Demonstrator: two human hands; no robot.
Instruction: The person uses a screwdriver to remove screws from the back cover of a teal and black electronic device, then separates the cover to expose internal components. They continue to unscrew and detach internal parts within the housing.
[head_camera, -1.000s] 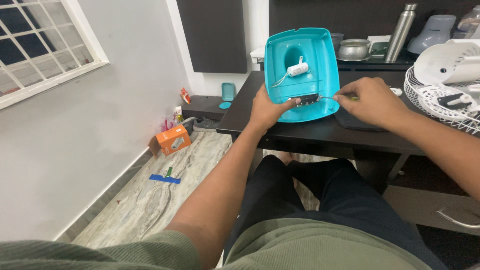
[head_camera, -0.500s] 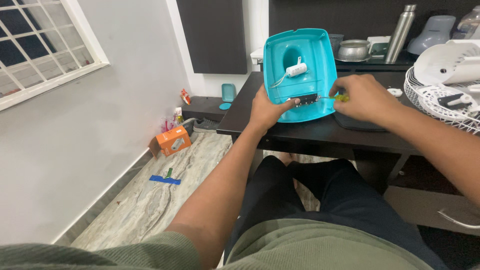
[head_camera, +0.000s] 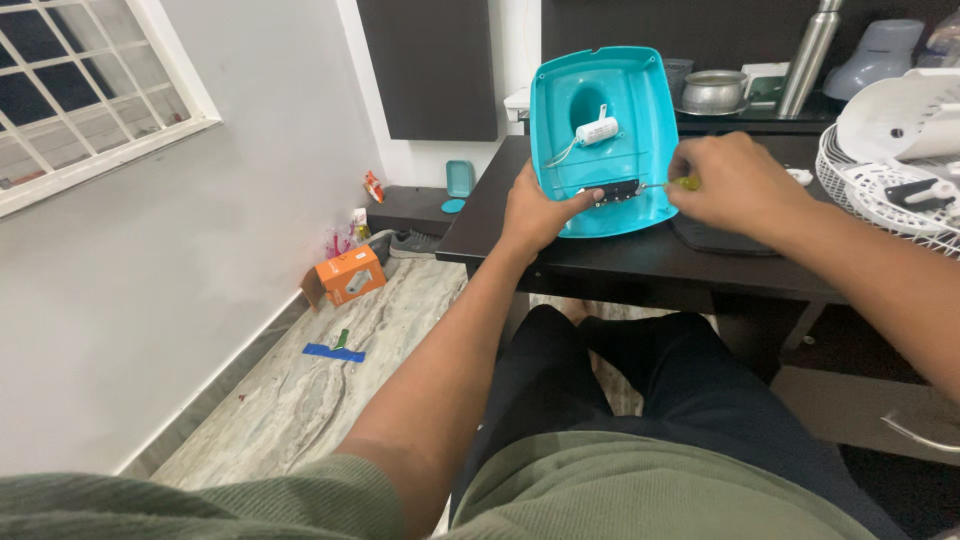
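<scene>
Teal housing propped upright on dark surface, inner side facing person. Left hand clamps its lower left edge. Right hand fisted round screwdriver, tip at black terminal strip near bottom. White capacitor above strip, wired in. Fastening looks mid-way; strip not yet free.

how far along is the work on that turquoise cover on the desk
Done: the fan grille lies off to the side. In hand: the left hand steadies the turquoise cover while the right hand works a screwdriver at the black strip. Left: the white capacitor remains wired inside.
</scene>
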